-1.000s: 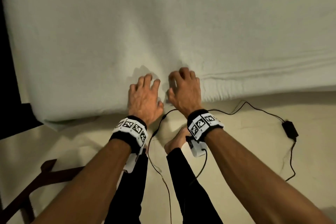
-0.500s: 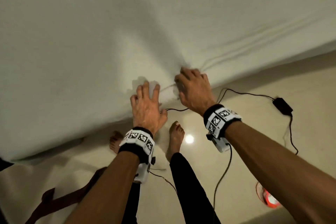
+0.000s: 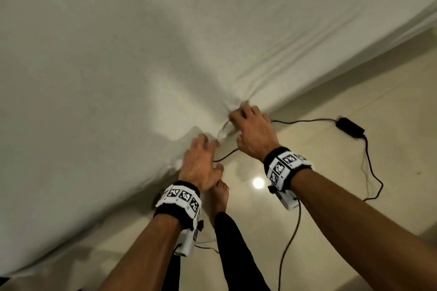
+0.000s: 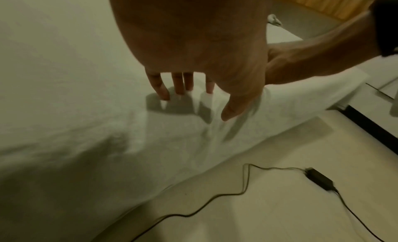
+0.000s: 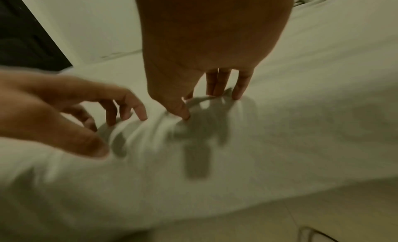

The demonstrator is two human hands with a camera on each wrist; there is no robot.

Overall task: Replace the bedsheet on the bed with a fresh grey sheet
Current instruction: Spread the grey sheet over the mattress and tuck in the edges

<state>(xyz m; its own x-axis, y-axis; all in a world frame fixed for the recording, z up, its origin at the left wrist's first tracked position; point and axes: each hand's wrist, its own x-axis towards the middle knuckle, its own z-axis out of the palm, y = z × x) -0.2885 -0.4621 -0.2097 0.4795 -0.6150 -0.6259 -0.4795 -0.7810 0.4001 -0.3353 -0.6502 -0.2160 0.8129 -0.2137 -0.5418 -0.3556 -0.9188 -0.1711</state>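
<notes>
A glossy cream tiled floor (image 3: 354, 125) lies below and to the right of the fingers, a round glare of lamplight (image 3: 258, 182) reflected just below them. A thin black cable (image 3: 369, 160) snakes across the tiles to a small black adapter (image 3: 351, 127), off to the fingers' right.

Bedsheet (image 3: 142, 54) matt creased cloth; floor (image 3: 354, 101) glossy tile.

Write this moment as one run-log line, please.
step: gathering sheet at bed edge | right hand: pinches a fold of sheet | left hand: fingers spread, on sheet, no grip | floor: cable, adapter
</notes>
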